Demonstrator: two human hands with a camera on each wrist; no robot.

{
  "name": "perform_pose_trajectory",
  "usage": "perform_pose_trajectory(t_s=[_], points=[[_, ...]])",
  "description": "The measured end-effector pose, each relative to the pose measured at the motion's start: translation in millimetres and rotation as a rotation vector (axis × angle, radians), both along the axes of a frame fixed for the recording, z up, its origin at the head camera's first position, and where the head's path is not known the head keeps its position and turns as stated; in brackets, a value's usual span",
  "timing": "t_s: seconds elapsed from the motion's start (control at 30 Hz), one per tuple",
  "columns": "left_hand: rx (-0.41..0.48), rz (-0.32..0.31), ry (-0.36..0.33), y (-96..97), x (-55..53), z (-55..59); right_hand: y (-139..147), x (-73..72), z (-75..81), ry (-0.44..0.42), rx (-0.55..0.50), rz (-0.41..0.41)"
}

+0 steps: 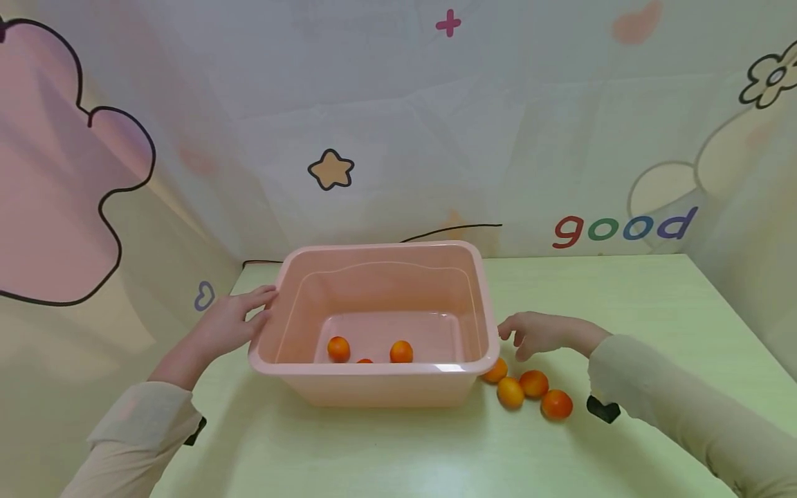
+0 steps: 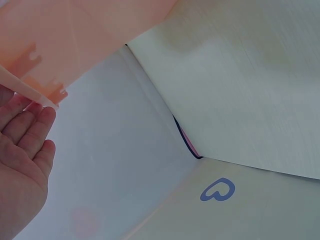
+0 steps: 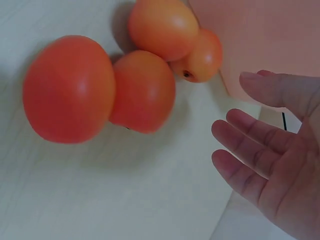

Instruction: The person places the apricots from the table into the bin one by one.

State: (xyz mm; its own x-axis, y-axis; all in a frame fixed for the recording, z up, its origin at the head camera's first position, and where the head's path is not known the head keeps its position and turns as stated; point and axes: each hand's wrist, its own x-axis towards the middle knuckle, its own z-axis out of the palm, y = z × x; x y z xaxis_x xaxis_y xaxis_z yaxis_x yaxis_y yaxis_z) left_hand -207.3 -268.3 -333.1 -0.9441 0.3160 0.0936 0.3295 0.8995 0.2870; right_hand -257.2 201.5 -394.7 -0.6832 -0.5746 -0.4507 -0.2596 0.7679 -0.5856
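Note:
A pink plastic basin (image 1: 380, 387) stands on the pale green table, with several round orange fruits (image 1: 401, 351) on its floor, some partly hidden by the front wall. My left hand (image 1: 227, 321) holds the basin's left rim; in the left wrist view the rim (image 2: 30, 92) covers some fingertips. Just outside the right rim is my right hand (image 1: 538, 332), fingers loosely bent and holding nothing. Below it, several smooth orange-red fruits (image 1: 534, 384) lie close together beside the basin. The right wrist view shows the thumb and fingers (image 3: 250, 172) apart from the fruits (image 3: 70, 90).
A pale green tabletop (image 1: 386, 456) extends around the basin. Printed cloth walls (image 1: 398, 159) rise behind and at both sides, the rear one just beyond the basin. Dark pieces (image 1: 602, 409) show at both sleeve cuffs.

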Motion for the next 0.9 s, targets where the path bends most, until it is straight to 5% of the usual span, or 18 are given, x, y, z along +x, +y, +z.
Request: perform_pose_trajectory(t_s=[0.5, 0.73, 0.9], points=[[-0.012, 0.008, 0.005, 1.5, -0.9, 0.6, -21, 1.9, -23.1, -0.020, -0.010, 0.046], [-0.012, 0.010, 0.004, 0.0, -2.1, -1.3, -23, 3.1, -25.9, -0.109, 0.019, -0.052], [-0.014, 0.011, 0.009, -0.8, -2.2, -1.5, -21, 1.1, -28.3, -0.088, 0.053, -0.061]])
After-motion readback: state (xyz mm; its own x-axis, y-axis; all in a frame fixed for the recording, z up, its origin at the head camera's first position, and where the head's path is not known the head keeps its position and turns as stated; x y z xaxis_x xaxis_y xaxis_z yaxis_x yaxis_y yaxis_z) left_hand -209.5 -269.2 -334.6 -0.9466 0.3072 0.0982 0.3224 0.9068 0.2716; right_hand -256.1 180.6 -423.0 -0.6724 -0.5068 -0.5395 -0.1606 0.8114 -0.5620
